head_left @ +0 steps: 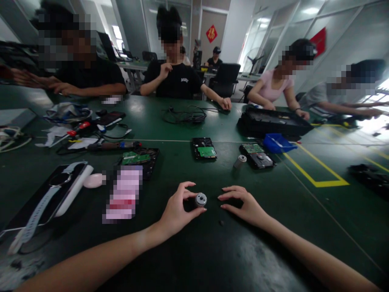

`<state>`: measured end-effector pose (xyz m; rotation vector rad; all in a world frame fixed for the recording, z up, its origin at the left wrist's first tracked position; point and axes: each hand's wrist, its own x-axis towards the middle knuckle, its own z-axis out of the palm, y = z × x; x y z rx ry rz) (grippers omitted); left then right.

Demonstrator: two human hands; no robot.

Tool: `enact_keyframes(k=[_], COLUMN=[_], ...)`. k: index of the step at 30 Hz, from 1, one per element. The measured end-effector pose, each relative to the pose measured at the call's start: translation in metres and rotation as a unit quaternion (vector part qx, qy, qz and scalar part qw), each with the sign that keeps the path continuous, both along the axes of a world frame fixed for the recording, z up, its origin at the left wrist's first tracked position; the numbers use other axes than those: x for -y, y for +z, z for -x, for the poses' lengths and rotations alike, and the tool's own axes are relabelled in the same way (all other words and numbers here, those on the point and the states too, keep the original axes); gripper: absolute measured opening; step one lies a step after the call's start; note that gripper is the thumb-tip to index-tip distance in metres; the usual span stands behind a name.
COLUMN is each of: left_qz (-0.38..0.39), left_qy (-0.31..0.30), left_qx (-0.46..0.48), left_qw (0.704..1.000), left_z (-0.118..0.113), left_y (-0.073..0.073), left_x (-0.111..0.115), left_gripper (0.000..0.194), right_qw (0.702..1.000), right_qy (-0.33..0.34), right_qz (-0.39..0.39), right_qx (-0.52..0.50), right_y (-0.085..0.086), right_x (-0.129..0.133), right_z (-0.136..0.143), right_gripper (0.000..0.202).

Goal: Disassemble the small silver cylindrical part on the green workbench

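Observation:
My left hand [178, 207] is curled round a small silver cylindrical motor [201, 199], thumb at its near side and fingers at its left. The motor's round end, with small holes and a centre shaft, faces up. Just to the right, my right hand [247, 207] has its fingers and thumb apart with nothing between them. A tiny dark piece [221, 222] lies on the green table between my hands. Farther back stands a second silver cylinder [240, 162], beside a hard drive [258, 155] with a green circuit board. Another hard drive [204, 148] lies straight ahead.
Left are a watch [60, 178] on a dark flat device, a pink oval object [94, 180], a blurred-out pink item [124, 192], an opened drive [146, 160] and an electric screwdriver [114, 146]. Beyond lie cables [188, 114], a blue bin [278, 143] and a black tray [275, 121]. Several people sit opposite.

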<state>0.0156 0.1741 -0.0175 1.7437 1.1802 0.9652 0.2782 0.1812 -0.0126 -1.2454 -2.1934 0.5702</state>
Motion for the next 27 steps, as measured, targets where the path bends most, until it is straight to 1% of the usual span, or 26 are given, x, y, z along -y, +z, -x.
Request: enact_keyframes(k=[2,4,7,10,11,16,19,21,23,25,27], left_qz=[-0.003,-0.005,-0.008,-0.006,-0.004,0.004,0.009,0.012,0.014,0.016,0.017], left_qy=[0.003,0.003,0.001,0.005,0.005,0.003,0.001,0.002,0.0,-0.002,-0.002], left_qx=[-0.006,-0.009,-0.006,-0.006,-0.006,-0.001,0.006,0.011,0.015,0.018,0.02], left_qw=[1.0,1.0,1.0,1.0,1.0,1.0,1.0,1.0,1.0,1.0,1.0], left_z=[0.0,0.0,0.0,-0.001,-0.001,-0.001,-0.001,-0.001,-0.001,-0.001,-0.001], left_y=[-0.001,-0.002,-0.004,-0.005,-0.004,-0.001,0.0,0.0,0.0,0.0,0.0], left_x=[0.0,0.0,0.0,-0.001,-0.001,0.0,0.0,0.0,0.001,0.001,0.001], left_gripper=[0.068,0.069,0.068,0.067,0.067,0.067,0.066,0.066,0.066,0.067,0.067], right_qw=[1.0,0.999,0.995,0.99,0.99,0.991,0.991,0.992,0.992,0.991,0.988], right_qy=[-0.003,0.031,0.095,0.119,0.12,0.111,0.118,0.108,0.081,0.055,0.049], right_qz=[-0.007,-0.007,-0.01,-0.011,-0.009,-0.012,-0.024,-0.055,-0.093,-0.124,-0.148], right_qx=[-0.016,-0.02,0.028,0.074,0.078,0.067,0.06,0.048,0.029,0.011,0.006], right_y=[0.005,0.011,0.019,0.019,0.017,0.007,0.007,0.011,0.02,0.029,0.037], right_x=[0.002,0.008,0.02,0.03,0.032,0.039,0.039,0.034,0.026,0.015,0.006], right_z=[0.001,0.001,0.003,0.01,0.013,0.024,0.025,0.025,0.028,0.033,0.041], right_gripper=[0.021,0.024,0.037,0.043,0.041,0.018,0.013,0.013,0.013,0.014,0.013])
